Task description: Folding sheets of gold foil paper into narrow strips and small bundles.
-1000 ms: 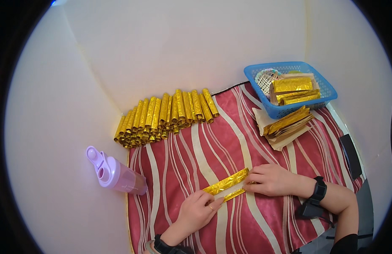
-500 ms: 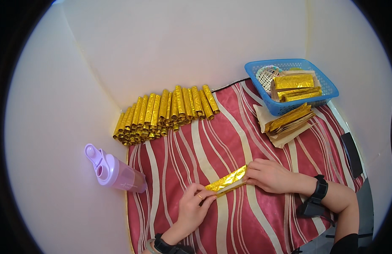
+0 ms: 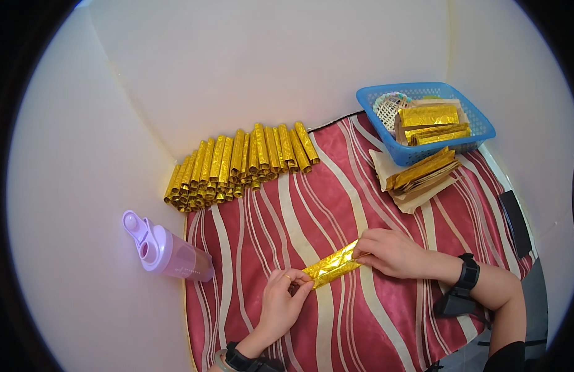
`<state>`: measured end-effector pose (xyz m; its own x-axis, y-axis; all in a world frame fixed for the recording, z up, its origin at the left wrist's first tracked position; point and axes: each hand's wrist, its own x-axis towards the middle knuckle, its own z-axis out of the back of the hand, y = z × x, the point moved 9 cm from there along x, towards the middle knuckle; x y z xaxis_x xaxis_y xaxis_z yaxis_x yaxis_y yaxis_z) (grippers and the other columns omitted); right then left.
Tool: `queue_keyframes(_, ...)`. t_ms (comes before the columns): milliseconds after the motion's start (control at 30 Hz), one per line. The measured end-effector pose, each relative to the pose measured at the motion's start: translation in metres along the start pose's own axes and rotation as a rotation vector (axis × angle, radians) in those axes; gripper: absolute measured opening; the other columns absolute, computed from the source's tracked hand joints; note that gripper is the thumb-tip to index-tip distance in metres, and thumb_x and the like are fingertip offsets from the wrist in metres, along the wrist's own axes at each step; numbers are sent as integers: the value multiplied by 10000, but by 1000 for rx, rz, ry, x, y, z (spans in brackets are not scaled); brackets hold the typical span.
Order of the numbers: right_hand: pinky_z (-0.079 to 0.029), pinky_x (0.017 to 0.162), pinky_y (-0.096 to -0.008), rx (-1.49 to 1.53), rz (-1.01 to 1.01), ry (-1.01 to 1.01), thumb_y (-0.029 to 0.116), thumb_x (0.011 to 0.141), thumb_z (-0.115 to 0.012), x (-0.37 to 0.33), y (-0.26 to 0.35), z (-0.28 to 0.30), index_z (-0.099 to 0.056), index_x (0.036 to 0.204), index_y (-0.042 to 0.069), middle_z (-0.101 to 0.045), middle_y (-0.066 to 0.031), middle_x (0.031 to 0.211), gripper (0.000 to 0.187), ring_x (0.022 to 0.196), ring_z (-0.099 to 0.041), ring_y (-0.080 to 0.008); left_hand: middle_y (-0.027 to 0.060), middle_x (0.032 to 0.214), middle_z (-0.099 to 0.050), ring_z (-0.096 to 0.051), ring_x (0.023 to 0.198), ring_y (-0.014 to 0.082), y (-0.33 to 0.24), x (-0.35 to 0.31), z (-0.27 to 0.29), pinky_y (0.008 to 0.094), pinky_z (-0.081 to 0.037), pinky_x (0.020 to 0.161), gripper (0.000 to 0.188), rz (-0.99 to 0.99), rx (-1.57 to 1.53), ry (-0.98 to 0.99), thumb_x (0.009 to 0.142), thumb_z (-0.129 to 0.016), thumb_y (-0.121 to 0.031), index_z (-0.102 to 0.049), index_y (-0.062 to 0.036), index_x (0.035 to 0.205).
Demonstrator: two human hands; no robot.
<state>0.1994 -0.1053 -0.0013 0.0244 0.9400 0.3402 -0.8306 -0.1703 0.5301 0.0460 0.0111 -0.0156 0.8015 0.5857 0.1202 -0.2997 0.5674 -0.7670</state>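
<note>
A strip of shiny gold foil paper (image 3: 332, 266), partly rolled, lies slanted on the striped cloth in front of me. My left hand (image 3: 284, 299) pinches its lower-left end between thumb and fingers. At the upper-right end, my right hand (image 3: 391, 253) grips the other tip with bent fingers. Part of each end is covered by my fingertips. Farther off to the left lies a stack of gold paper rolls (image 3: 237, 162), piled side by side in layers against the wall.
A lilac shaker bottle (image 3: 175, 254) stands at the left edge of the red striped cloth (image 3: 386, 304). At back right a blue plastic basket (image 3: 411, 155) holds gold sheets and a small woven basket (image 3: 389, 110). Folded gold and brown papers (image 3: 421, 180) lie before it. Pale walls (image 3: 268, 62) enclose the surface.
The foil strip has turned over between my hands: the pale edge that showed along its near side is out of sight, and gold covers its face. Both hands keep their ends.
</note>
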Motion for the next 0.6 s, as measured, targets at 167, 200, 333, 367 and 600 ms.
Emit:
queue_keyframes(167,-477,698,-397,82,-28,-8,116,846,-662,-2,-5,1,-585,952,65,-559,-92,871,140,819,-591,-294,59,767,-605,-537,764,182,-9,2,2,298,-438,692,102,-81,116,7,770,-725,-31,-667,-6,850)
queue_keyframes(200,-477,698,-397,82,-28,-8,116,846,-662,-2,-5,1,-585,952,65,-559,-92,871,140,819,-591,-294,55,759,-601,-531,769,184,-6,2,2,304,-432,697,90,-68,98,2,769,-722,-26,-671,-8,841)
queue_keyframes(333,-473,694,-401,96,-24,-7,112,848,-658,-3,-8,-1,-585,945,60,-557,-100,884,131,817,-589,-298,61,770,-599,-527,790,197,-6,1,2,312,-428,709,83,-44,101,0,767,-718,-23,-680,-14,841)
queue_keyframes(367,-472,695,-402,93,-11,-9,109,849,-656,-3,-7,0,-585,945,60,-557,-103,889,129,817,-588,-300,61,770,-599,-527,790,197,-6,1,2,312,-428,709,83,-44,100,-1,767,-718,-23,-680,-14,841)
queue_keyframes(600,-468,708,-405,76,11,12,102,855,-643,-1,0,3,-581,944,53,-558,-105,888,119,830,-585,-306,69,823,-590,-525,847,232,-11,-2,4,338,-435,759,98,-155,140,-26,758,-718,-11,-671,-22,844)
